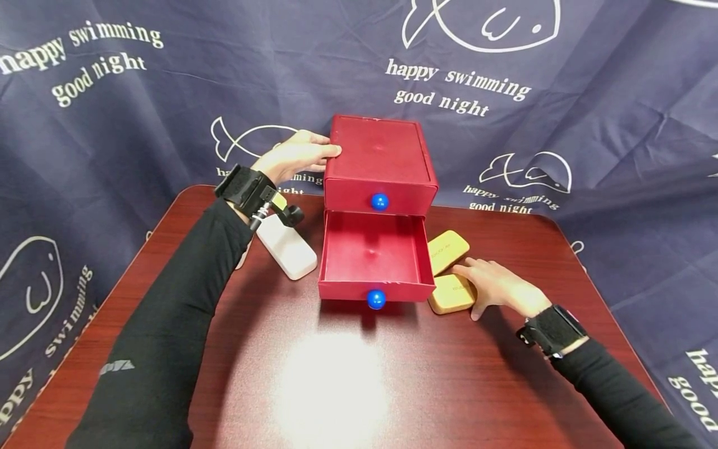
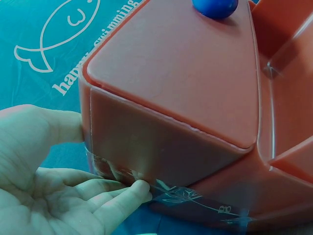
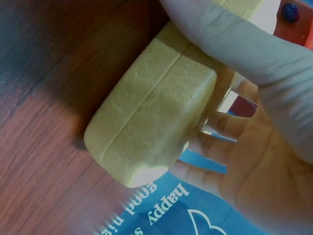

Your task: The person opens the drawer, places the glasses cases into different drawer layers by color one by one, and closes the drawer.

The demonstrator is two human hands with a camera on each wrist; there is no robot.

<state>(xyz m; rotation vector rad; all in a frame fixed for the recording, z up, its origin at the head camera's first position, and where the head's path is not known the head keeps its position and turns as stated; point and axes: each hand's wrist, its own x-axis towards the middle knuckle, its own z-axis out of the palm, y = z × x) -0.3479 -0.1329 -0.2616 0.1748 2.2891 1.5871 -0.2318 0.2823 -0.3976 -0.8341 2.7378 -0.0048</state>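
Observation:
A red two-drawer box (image 1: 377,149) stands on the table with its lower drawer (image 1: 370,249) pulled out and its upper drawer shut. My left hand (image 1: 297,156) rests against the box's left side, thumb at the top edge; in the left wrist view its fingers (image 2: 124,203) lie extended along the taped side wall. At the right of the drawer, my right hand (image 1: 499,287) holds the nearer yellow glasses case (image 1: 450,294) at its right end. In the right wrist view the thumb (image 3: 225,44) lies along one side of this seamed case (image 3: 151,107), with fingers across the other.
A second yellow case (image 1: 447,251) lies just behind the held one. Left of the box is a white case (image 1: 287,246), with a yellowish item partly hidden by the left wrist strap. Blue ball knobs (image 1: 376,299) stick out from the drawer fronts. A printed curtain (image 1: 314,62) hangs behind the table.

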